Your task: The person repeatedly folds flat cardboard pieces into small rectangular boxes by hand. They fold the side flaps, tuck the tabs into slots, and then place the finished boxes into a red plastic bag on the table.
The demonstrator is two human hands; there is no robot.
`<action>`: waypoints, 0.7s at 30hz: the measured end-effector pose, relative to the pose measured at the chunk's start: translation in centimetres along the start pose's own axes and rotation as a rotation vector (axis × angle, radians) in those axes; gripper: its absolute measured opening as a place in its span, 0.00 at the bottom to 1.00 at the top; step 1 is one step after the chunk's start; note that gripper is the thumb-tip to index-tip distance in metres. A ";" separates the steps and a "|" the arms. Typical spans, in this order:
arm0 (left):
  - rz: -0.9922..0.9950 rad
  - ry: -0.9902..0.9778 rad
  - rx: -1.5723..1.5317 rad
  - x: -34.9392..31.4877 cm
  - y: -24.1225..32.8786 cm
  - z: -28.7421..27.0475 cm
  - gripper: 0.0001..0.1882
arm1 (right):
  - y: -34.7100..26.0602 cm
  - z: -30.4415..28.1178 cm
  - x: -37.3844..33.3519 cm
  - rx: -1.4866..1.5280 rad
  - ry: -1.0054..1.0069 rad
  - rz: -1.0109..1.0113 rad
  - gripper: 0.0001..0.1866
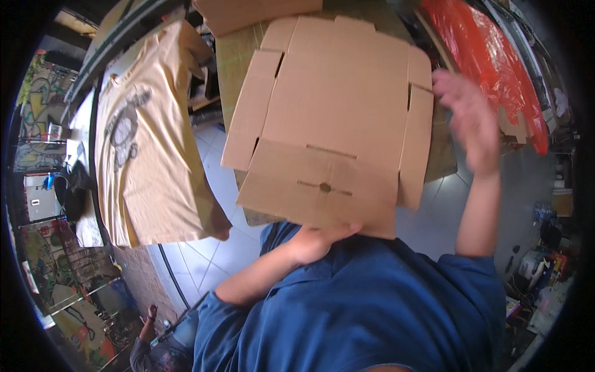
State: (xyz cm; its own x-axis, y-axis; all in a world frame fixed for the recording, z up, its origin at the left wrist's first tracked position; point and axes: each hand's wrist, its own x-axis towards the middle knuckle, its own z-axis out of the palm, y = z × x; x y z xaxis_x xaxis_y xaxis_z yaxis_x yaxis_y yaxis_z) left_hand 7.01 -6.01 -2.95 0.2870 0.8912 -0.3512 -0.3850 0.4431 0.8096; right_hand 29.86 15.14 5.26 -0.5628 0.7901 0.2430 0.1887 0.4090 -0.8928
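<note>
A flat, unfolded cardboard box blank [347,93] with slots and side flaps lies in front of me. Its near flap [285,186] has a small round hole and slits and is bent up toward my body. My left hand [316,242] grips this flap's near edge, thumb on top, the other fingers mostly hidden beneath. Beside the blank's right edge, my right hand [468,118] is raised with its fingers stretched out, smeared by motion. It holds nothing that I can see.
Under the blank is a greenish-brown board or tabletop [232,93]. A beige printed T-shirt [149,142] is spread out at the left. More cardboard [260,12] lies at the far edge, and red plastic sheeting [489,62] at the far right. Another person [164,350] is at the lower left.
</note>
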 end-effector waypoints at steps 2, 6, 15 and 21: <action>0.002 -0.054 0.003 0.4 0.8 0.9 0.17 | -2.7 3.6 -2.9 -0.241 -0.419 -0.157 0.30; -0.073 -0.329 -0.003 -0.6 1.6 -0.8 0.31 | -2.5 7.4 -7.5 -0.500 -0.456 -0.098 0.26; 0.327 0.704 0.674 -8.8 4.6 -10.2 0.18 | 0.6 6.0 -14.0 -0.381 0.226 -0.027 0.13; 0.443 0.717 1.166 -3.8 5.5 -10.2 0.17 | 2.7 7.3 -14.1 -0.472 0.592 0.292 0.14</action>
State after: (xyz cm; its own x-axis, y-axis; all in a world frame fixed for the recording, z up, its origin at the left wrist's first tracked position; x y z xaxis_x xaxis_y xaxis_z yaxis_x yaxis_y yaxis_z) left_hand -5.16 -5.95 -1.91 -0.2943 0.9432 0.1539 0.7012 0.1037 0.7054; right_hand 32.46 1.82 -3.37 0.0556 0.9513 0.3033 0.6559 0.1942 -0.7295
